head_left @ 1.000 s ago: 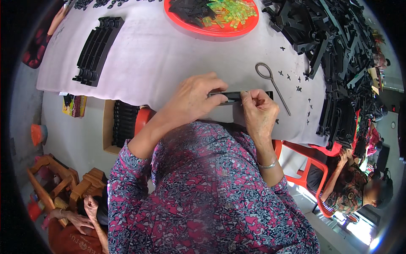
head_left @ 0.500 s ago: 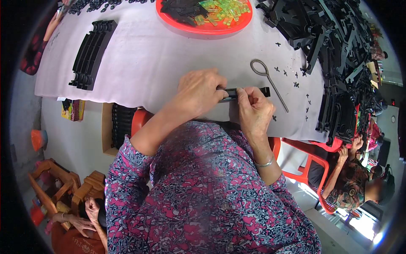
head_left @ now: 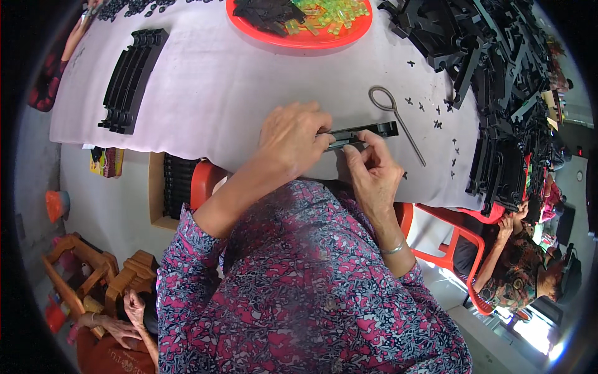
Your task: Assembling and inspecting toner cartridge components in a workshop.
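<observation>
A narrow black plastic part point(head_left: 387, 129) lies at the table's near edge, its right end standing out past my fingers. My left hand point(head_left: 293, 137) is closed round its left end, with the fingers curled over it. At the middle of the part, my right hand point(head_left: 377, 169) has its index fingertip on top and its thumb at the near side, in a loose pinch. Whether a small piece sits between those fingertips is hidden. To the right rests a metal rod with a looped end point(head_left: 402, 124). Several tiny black cross-shaped pieces point(head_left: 438, 124) are scattered beyond it.
A red plate point(head_left: 299, 40) with black and yellow-green pieces stands at the far side. Black plastic parts are heaped point(head_left: 486, 56) on the right. A joined black assembly point(head_left: 134, 81) lies at the left. Other people sit nearby; a red chair point(head_left: 451, 246) is on the right.
My right thumb and index finger have loosened and slid lower on the black part, showing more of its right half. My left hand keeps its hold.
</observation>
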Demonstrator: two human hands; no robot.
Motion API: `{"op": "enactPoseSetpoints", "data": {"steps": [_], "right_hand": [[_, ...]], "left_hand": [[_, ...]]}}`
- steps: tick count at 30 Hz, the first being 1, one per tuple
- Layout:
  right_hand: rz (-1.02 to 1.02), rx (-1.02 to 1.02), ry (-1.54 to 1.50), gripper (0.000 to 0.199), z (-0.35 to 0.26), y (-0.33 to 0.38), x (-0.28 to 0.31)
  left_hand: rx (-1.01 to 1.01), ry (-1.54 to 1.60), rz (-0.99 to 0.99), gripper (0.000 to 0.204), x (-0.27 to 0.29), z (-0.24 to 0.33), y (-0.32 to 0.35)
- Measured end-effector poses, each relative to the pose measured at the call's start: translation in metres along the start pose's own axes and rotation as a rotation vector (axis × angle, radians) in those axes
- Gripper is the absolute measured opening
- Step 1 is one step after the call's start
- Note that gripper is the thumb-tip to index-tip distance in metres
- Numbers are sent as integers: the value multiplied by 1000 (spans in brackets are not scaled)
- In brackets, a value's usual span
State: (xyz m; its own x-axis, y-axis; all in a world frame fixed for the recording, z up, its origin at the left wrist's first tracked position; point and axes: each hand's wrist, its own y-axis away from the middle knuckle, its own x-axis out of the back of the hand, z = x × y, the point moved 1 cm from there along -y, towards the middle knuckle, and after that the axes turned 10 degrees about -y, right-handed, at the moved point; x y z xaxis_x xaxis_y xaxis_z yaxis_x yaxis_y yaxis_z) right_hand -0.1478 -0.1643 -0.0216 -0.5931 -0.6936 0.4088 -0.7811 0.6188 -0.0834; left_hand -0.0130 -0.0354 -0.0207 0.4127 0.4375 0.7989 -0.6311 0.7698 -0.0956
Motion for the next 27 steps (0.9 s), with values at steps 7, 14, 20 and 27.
{"op": "enactPoseSetpoints", "data": {"steps": [7, 14, 20, 27], "right_hand": [[-137, 11, 304, 39, -12, -5, 2], [-141, 42, 167, 40, -4, -4, 1], [-217, 135, 394, 47, -4, -4, 2], [-283, 68, 271, 45, -6, -11, 11]], "left_hand": [[-15, -11, 13, 16, 2, 3, 2], [-82, -47, 17, 17, -1, -2, 1], [-80, -58, -8, 18, 1, 1, -4], [-36, -108, 28, 20, -4, 10, -11]]}}
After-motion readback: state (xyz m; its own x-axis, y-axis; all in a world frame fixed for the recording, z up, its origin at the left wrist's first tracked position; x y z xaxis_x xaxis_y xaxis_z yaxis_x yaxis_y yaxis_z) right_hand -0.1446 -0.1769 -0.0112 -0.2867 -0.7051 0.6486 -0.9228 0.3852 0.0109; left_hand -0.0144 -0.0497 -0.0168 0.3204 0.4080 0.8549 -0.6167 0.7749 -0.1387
